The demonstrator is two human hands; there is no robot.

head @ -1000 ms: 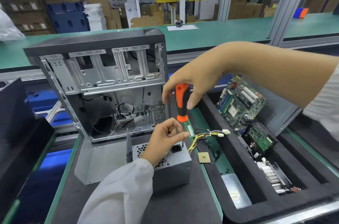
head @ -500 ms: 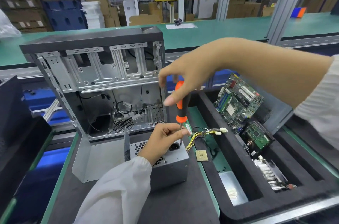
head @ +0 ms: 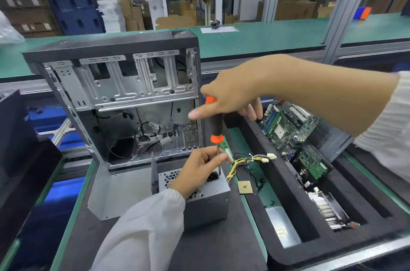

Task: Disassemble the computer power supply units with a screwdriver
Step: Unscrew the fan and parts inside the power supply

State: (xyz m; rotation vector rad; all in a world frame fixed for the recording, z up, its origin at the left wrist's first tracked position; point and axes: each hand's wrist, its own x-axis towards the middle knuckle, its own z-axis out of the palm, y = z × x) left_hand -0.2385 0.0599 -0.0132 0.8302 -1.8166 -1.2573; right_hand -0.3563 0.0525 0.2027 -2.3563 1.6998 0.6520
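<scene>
Two hands were busy on one small metal box. Far to the left stood the empty computer case [head: 115, 102], open on its side, with only a few loose wires left in it. Just in front of it, on the dark mat, sat the grey power supply unit [head: 206, 199], already out of the case. Its lid looked on, so the box itself was not yet opened. The left hand [head: 199, 171] rested on top of the box, and its fingers pinched the thin metal shaft of the screwdriver [head: 215, 125] to keep the tip steady at the top right corner. The screw was too small to see. Above it, the right hand [head: 230, 102] was curled round the orange and black handle, thumb pointing out. The yellow wire bundle [head: 246, 161] trailed off to the right, near a small square CPU chip [head: 245, 187]. Farther right, the black foam tray [head: 295, 208] held the green motherboard [head: 288, 128] and other removed parts.
</scene>
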